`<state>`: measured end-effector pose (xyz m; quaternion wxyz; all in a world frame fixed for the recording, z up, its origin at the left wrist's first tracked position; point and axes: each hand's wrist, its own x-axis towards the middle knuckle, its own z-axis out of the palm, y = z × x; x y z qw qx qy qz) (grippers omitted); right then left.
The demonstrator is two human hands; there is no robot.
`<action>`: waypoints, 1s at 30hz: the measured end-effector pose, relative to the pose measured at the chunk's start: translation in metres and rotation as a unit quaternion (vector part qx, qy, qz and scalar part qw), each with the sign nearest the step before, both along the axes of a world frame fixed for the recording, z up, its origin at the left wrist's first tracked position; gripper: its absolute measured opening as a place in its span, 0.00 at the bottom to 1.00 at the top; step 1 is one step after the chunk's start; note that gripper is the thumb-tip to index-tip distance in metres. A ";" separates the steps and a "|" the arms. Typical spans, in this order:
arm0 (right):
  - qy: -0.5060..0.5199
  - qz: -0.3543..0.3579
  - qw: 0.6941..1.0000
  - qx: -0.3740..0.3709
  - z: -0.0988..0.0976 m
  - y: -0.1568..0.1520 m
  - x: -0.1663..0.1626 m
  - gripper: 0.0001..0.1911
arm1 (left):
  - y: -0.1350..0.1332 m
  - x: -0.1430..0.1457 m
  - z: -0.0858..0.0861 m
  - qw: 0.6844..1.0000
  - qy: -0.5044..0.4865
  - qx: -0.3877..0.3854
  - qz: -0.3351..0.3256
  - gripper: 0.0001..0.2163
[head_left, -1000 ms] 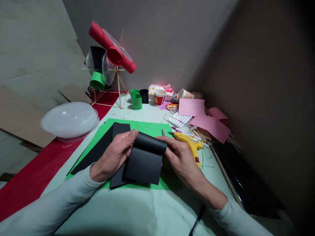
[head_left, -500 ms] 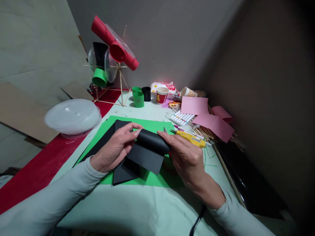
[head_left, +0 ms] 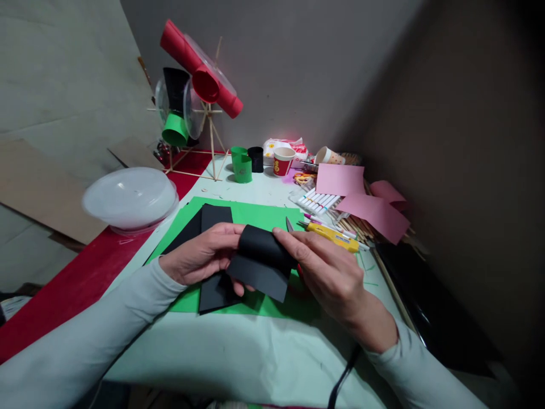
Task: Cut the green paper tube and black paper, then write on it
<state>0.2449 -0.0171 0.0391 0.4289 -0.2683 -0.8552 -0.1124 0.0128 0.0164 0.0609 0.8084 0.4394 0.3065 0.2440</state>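
Above the pale worktop (head_left: pixel 238 346), at frame centre, the left hand (head_left: pixel 206 254) and right hand (head_left: pixel 334 278) grip curled black paper (head_left: pixel 263 250), which uneven finger pressure could crease or skew.

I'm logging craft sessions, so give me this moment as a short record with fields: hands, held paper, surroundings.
Left hand: holds the left side of the black paper
Right hand: grips its right end
Paper shape: curled over at the top, flap below
Beneath: green sheets bearing other black pieces
Beyond right hand: yellow glue gun, partly hidden
Behind glue gun: white markers, pink paper pieces
Toward the back: two green cylinders, a black cylinder, a red cup
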 end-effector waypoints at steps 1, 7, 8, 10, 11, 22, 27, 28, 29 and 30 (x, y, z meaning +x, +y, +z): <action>-0.019 0.016 1.000 0.003 0.002 -0.001 0.000 0.19 | 0.000 0.000 0.000 1.000 0.007 -0.009 -0.018 0.14; 0.036 0.029 0.996 -0.083 0.003 -0.003 -0.007 0.20 | -0.004 0.003 0.002 0.997 0.056 0.029 -0.031 0.05; 0.070 0.021 0.987 -0.143 0.002 -0.002 -0.009 0.21 | -0.005 0.003 0.002 0.997 0.061 0.041 -0.023 0.05; 0.100 0.014 0.950 -0.296 0.001 0.001 -0.013 0.20 | -0.007 0.004 0.003 0.995 0.076 0.066 -0.009 0.05; 0.101 0.022 0.921 -0.375 0.001 0.002 -0.014 0.21 | -0.008 0.004 0.003 0.993 0.084 0.080 -0.004 0.05; 0.104 0.023 0.956 -0.273 -0.009 0.002 -0.016 0.22 | -0.007 0.005 0.003 0.997 0.054 0.053 0.012 0.07; 0.087 0.030 0.974 -0.207 -0.004 0.000 -0.015 0.19 | -0.009 0.004 0.003 0.996 0.058 0.061 -0.009 0.06; 0.106 0.037 0.958 -0.264 -0.002 -0.001 -0.016 0.20 | -0.009 0.003 0.003 0.995 0.061 0.074 -0.007 0.06; 0.129 0.051 0.930 -0.341 -0.001 -0.001 -0.017 0.22 | -0.009 0.003 0.003 0.994 0.065 0.089 -0.009 0.06; 0.152 0.070 0.889 -0.426 0.001 -0.002 -0.018 0.24 | -0.009 0.002 0.003 0.992 0.071 0.105 -0.012 0.06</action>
